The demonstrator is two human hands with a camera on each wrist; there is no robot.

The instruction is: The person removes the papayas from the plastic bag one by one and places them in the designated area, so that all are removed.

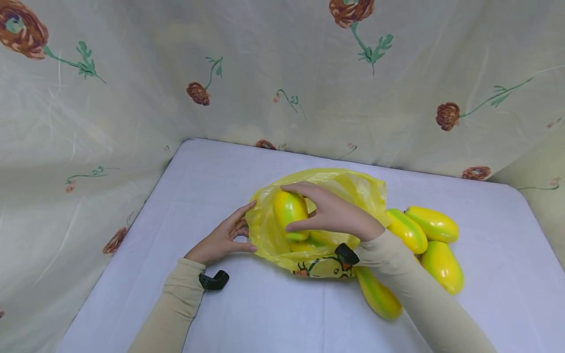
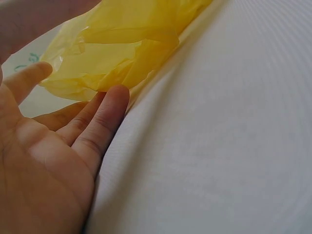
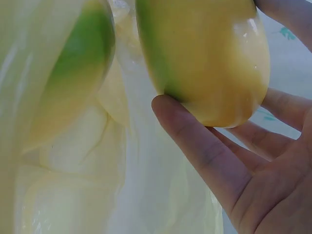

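Observation:
A thin yellow plastic bag (image 1: 267, 240) lies with its mouth spread, a cartoon print on its near side. Over that mouth my right hand (image 1: 328, 211) holds a glossy yellow-green papaya (image 1: 289, 211), thumb on one side and fingers on the other. In the right wrist view this papaya (image 3: 209, 53) sits against the thumb and fingers. Beneath it, more yellow-green fruit (image 1: 304, 245) shows inside the bag, partly hidden. My left hand (image 1: 223, 238) is at the bag's left rim, fingers and thumb spread; its fingertips (image 2: 116, 95) touch the plastic in the left wrist view.
Right of the bag lie several more papayas (image 1: 442, 266), grouped close together. Another papaya (image 1: 378, 294) rests nearer, partly beneath the right forearm. A white cloth covers the table (image 1: 265, 314). Flower-patterned curtain (image 1: 265, 59) hangs behind and at the sides.

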